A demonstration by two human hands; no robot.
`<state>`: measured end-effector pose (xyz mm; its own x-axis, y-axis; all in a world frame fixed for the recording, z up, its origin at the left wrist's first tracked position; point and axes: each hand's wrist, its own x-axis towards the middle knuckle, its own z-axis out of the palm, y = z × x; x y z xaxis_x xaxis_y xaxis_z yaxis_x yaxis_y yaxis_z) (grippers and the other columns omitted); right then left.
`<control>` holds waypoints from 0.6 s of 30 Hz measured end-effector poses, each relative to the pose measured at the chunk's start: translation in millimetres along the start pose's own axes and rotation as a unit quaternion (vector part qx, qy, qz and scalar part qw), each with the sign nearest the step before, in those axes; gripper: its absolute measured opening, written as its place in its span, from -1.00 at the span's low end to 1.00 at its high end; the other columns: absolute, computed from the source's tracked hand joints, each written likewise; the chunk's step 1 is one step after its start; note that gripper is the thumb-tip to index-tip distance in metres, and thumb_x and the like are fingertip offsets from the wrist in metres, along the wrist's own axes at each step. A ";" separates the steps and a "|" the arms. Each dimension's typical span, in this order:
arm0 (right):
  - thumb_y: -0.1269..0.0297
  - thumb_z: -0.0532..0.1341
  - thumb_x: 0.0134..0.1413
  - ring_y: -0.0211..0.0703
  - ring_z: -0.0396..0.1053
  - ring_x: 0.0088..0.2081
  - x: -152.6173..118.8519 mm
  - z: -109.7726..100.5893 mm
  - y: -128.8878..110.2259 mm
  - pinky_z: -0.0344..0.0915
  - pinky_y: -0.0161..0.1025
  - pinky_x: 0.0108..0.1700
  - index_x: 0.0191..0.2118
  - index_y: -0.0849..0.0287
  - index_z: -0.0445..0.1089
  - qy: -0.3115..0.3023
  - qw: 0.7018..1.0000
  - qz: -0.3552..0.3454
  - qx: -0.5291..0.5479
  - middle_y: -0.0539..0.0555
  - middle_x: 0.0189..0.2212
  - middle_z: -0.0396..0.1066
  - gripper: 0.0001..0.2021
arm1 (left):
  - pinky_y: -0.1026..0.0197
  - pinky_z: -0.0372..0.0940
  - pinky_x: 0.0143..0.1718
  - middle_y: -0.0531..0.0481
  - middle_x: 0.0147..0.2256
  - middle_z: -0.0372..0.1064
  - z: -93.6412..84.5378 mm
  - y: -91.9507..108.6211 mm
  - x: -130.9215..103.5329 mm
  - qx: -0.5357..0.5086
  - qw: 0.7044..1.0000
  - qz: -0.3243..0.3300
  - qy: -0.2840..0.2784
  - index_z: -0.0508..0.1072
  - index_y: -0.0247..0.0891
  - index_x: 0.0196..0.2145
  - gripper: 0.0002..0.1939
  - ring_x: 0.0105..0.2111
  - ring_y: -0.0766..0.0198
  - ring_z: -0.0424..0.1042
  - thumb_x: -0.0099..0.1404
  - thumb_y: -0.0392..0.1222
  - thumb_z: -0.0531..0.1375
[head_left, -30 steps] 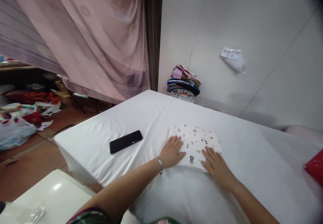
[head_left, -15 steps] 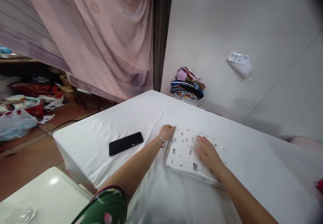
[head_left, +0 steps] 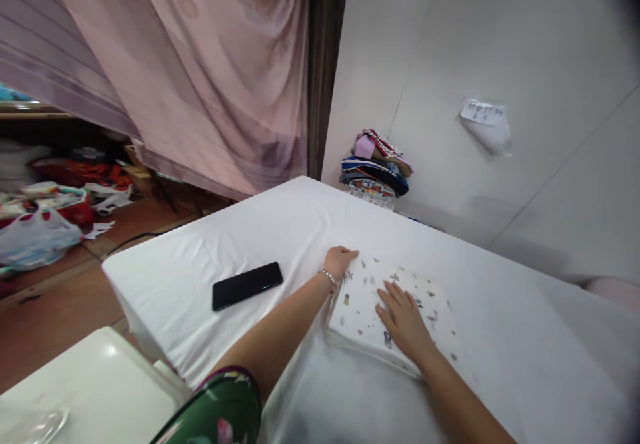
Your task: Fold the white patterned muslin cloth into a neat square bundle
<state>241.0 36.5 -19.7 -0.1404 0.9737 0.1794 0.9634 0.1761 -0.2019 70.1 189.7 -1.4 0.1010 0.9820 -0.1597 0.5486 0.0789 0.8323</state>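
Note:
A folded white cloth with a scattered pattern of small grey, brown and yellow figures lies as a flat, layered square on the white-covered table. My left hand, a bracelet at its wrist, is closed on the cloth's far left corner, fingertips pinched at the edge. Flat on top of the cloth rests my right hand, its fingers spread. It covers part of the pattern. To the left of my left forearm lies a black smartphone.
The table's white cover is slightly wrinkled. Folded clothes are stacked by the wall beyond it. A pink curtain hangs at the back left. A white plastic surface stands near left, and a plastic bag lies on the floor.
My right hand has slid slightly left and toward me over the cloth, its fingers now more spread. My left hand remains at the far left corner. The view has shifted a little.

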 end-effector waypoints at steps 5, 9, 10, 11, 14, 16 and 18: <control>0.07 -0.10 0.19 -0.01 -0.10 0.22 -0.2 0.7 0.4 -0.10 0.09 0.17 0.10 0.10 0.21 0.007 1.000 0.000 0.015 0.11 0.19 0.03 -0.56 | 0.32 0.16 -0.50 -0.04 -0.49 0.43 -2.4 0.7 0.6 0.023 0.999 -0.022 -0.004 0.43 -0.30 -0.49 -0.73 -0.45 0.27 0.38 0.11 -0.01 0.14; 0.09 -0.09 0.18 -0.02 -0.09 0.22 -0.4 1.5 1.0 -0.10 0.08 0.18 0.09 0.12 0.23 0.012 1.000 -0.001 0.016 0.12 0.19 0.04 -0.56 | 0.30 0.18 -0.44 -0.10 -0.45 0.45 -8.7 3.6 6.0 0.062 0.998 -0.025 -0.018 0.42 -0.30 -0.54 -0.64 -0.39 0.21 0.41 0.09 0.09 0.13; 0.08 -0.09 0.18 -0.02 -0.09 0.22 -0.4 1.6 1.1 -0.10 0.08 0.18 0.09 0.12 0.23 0.012 1.000 -0.001 0.017 0.12 0.19 0.04 -0.56 | 0.29 0.18 -0.42 -0.12 -0.44 0.45 -9.7 4.6 7.7 0.072 0.997 -0.025 -0.022 0.41 -0.30 -0.55 -0.59 -0.38 0.18 0.41 0.09 0.14 0.12; 0.08 -0.09 0.18 -0.02 -0.09 0.22 -0.4 1.7 1.1 -0.10 0.08 0.18 0.09 0.13 0.22 0.012 1.000 -0.001 0.017 0.11 0.19 0.04 -0.56 | 0.27 0.19 -0.41 -0.15 -0.43 0.45 -10.3 5.7 9.4 0.082 0.996 -0.026 -0.026 0.41 -0.31 -0.56 -0.54 -0.36 0.15 0.42 0.08 0.19 0.10; 0.08 -0.09 0.18 -0.02 -0.09 0.22 -0.5 1.2 0.9 -0.09 0.08 0.17 0.08 0.11 0.22 0.015 1.000 -0.001 0.020 0.11 0.19 0.05 -0.57 | 0.25 0.20 -0.38 -0.24 -0.40 0.45 -8.8 8.6 15.2 0.106 0.993 -0.038 -0.035 0.42 -0.35 -0.54 -0.46 -0.31 0.07 0.43 0.04 0.27 0.10; 0.09 -0.09 0.18 -0.03 -0.09 0.22 -0.5 0.7 0.6 -0.09 0.07 0.17 0.08 0.10 0.23 0.016 1.000 -0.002 0.020 0.11 0.18 0.05 -0.57 | 0.27 0.20 -0.37 -0.27 -0.35 0.45 -6.1 9.7 19.6 0.118 0.991 -0.048 -0.034 0.43 -0.38 -0.49 -0.50 -0.27 0.06 0.43 0.04 0.21 0.13; 0.08 -0.09 0.18 -0.03 -0.09 0.22 -0.5 0.2 0.4 -0.10 0.07 0.17 0.08 0.10 0.23 0.016 1.000 -0.003 0.021 0.11 0.19 0.04 -0.57 | 0.29 0.20 -0.36 -0.27 -0.30 0.45 -3.4 10.2 23.7 0.125 0.990 -0.057 -0.029 0.44 -0.39 -0.43 -0.56 -0.24 0.08 0.42 0.07 0.13 0.14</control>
<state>241.4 36.0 -20.1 -0.1375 0.9678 0.2108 0.9522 0.1878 -0.2408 75.3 214.4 5.1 0.0711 0.9571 -0.2810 0.7466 0.1358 0.6513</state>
